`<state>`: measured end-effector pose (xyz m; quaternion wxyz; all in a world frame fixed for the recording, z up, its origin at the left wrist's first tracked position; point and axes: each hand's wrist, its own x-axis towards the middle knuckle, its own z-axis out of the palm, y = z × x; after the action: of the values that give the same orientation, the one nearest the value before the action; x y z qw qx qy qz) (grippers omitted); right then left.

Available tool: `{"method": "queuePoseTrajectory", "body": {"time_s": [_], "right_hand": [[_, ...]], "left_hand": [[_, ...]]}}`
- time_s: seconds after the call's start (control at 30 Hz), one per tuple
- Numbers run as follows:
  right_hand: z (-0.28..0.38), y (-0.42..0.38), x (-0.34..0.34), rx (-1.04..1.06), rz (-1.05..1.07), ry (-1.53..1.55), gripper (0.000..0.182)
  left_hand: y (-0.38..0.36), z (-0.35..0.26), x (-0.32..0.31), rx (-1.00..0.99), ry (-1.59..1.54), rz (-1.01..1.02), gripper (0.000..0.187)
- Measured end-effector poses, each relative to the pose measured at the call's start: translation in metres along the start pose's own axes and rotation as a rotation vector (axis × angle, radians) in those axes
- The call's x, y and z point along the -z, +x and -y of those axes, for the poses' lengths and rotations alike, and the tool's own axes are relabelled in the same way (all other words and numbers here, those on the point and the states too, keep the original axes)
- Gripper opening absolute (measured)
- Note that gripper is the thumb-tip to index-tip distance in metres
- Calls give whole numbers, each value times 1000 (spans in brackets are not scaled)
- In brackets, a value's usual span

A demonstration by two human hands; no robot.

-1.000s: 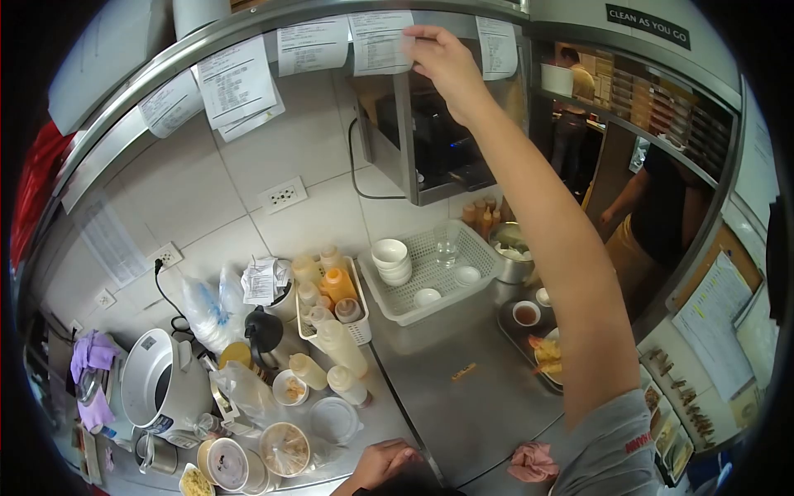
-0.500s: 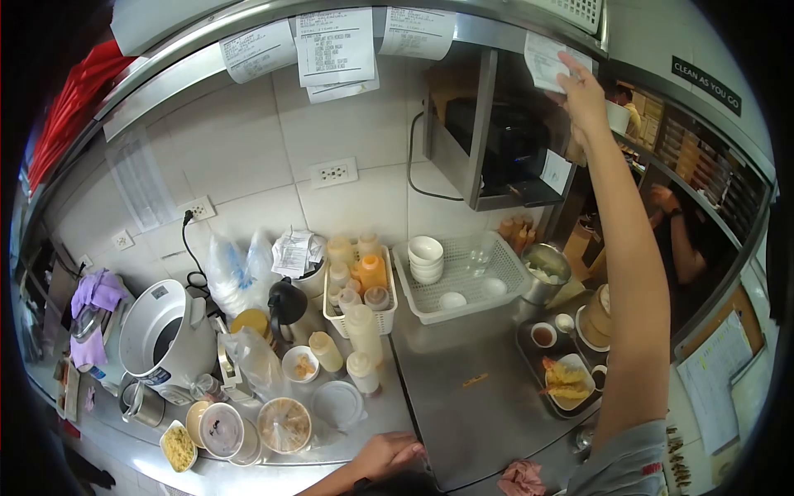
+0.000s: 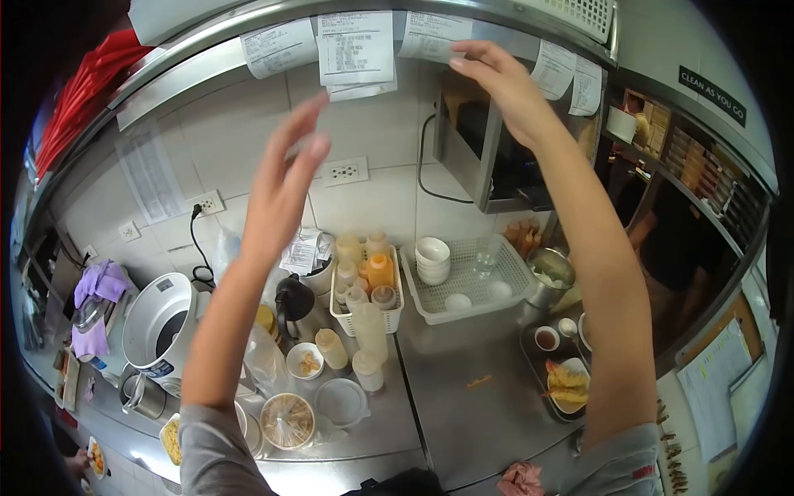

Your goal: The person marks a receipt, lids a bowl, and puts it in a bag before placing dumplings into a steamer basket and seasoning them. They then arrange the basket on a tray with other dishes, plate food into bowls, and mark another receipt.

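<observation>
Several printed order slips hang from the metal rail along the top. My left hand (image 3: 285, 178) is raised, its fingers stretched toward the middle order slip (image 3: 356, 50), with nothing in them. On the other side, my right hand (image 3: 504, 87) reaches up with finger and thumb apart, fingertips right at the edge of another order slip (image 3: 432, 35). One more slip (image 3: 278, 48) hangs at the left end. Right of my right hand are two slips, a wider one (image 3: 554, 69) and a narrower one (image 3: 585, 88).
Squeeze bottles (image 3: 379, 271) fill a white basket below. White bowls (image 3: 432, 258) stand in a plastic tray (image 3: 463, 312). Fried prawns (image 3: 567, 382) lie on a dark tray at right. A large pot (image 3: 157, 331) and a black-topped jug (image 3: 294, 304) are at left.
My right hand has let go of the slip at the right and moved left along the rail. My left hand has risen from the counter edge toward the middle slips.
</observation>
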<state>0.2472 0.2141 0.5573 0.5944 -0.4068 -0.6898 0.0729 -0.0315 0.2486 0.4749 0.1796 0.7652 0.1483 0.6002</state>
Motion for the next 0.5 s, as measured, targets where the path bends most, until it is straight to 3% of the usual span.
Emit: {"method": "queuePoseTrajectory", "body": {"time_s": [0.17,0.3,0.4,0.5], "right_hand": [[-9,23,-5,-61,-30,144,26],[0,8,3,-76,-102,132,31],[6,-5,11,-90,-151,162,35],[-2,-10,24,-60,-266,-85,37]], "left_hand": [[91,12,-26,-39,-115,-13,40],[100,22,-40,-118,-164,-8,42],[94,11,-49,9,-232,10,44],[90,6,-58,93,60,77,49]]}}
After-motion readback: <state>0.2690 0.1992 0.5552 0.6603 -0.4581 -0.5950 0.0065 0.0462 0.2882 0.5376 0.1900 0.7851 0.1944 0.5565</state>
